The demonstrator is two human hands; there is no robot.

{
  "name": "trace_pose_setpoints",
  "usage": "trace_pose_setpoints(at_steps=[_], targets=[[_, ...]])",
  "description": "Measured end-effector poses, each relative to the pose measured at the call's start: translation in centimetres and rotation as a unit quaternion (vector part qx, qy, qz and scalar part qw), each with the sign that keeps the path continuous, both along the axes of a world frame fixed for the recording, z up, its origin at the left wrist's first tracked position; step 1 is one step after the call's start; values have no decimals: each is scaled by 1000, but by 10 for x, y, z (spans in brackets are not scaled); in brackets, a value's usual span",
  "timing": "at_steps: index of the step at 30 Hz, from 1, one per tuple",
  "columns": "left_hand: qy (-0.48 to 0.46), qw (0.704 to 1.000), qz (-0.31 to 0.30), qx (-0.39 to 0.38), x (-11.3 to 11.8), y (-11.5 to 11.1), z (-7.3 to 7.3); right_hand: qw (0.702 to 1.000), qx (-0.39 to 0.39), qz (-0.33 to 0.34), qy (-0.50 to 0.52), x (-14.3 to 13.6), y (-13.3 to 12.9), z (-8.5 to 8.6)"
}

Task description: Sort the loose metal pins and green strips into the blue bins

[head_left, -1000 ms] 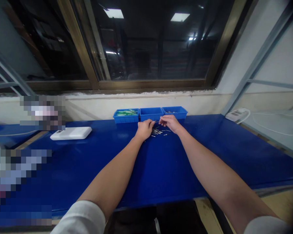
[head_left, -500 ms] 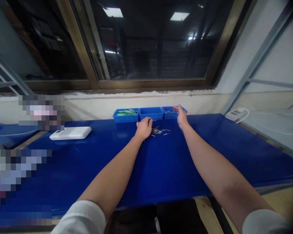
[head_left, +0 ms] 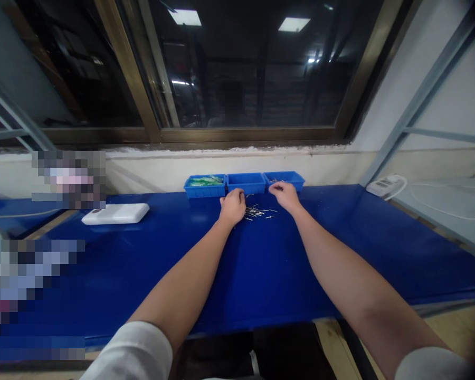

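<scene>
Several thin metal pieces (head_left: 255, 212) lie in a loose pile on the blue table. My left hand (head_left: 233, 207) rests at the pile's left edge, its fingers bent together; a thin piece shows near the fingertips, though the grip is too small to make out. My right hand (head_left: 285, 195) hovers just in front of the right blue bin (head_left: 295, 179), fingers curved and apart, with nothing visible in them. Small metal pieces show inside that bin. Beside it stand the middle blue bin (head_left: 246, 184), which looks empty, and the left blue bin (head_left: 204, 191) with green and white items.
On the left of the blue table (head_left: 261, 279) lies a white power-bank-like object (head_left: 119, 214). A white power strip (head_left: 386, 185) with a cable sits at the right, by a grey metal frame. A window and wall stand behind the bins.
My right hand has moved from over the right bin toward the left and nearer, beside the pile. Its fingers have curved. My left hand has hardly moved.
</scene>
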State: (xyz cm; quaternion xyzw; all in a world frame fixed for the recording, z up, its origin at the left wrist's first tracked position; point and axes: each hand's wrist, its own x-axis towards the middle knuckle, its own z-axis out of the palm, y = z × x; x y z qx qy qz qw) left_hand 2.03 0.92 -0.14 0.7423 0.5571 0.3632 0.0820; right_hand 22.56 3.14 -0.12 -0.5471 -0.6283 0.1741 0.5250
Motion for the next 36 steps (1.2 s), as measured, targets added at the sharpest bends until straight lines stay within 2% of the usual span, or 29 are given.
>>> trace_pose_setpoints(at_steps=[7,11,15,24,30,33,36], targets=[[48,999,-1,-20,0,0,-1,973,-37,111,-200,-14,-7,-1],[57,998,-10,-19,1,-1,-1,953,-68,125,-268,-21,-9,-2],[60,998,-25,-19,1,-2,0,947,-79,120,-286,-24,-7,-5],[50,993,-105,8,1,-7,3,949,-47,137,-281,-30,-3,-2],[40,992,-118,21,0,-7,4,960,-9,119,-252,-36,-8,2],[39,992,-115,33,0,-7,3,972,-24,121,-202,-37,-11,3],[44,994,-93,35,1,-6,3,982,-34,158,-101,-36,-11,3]])
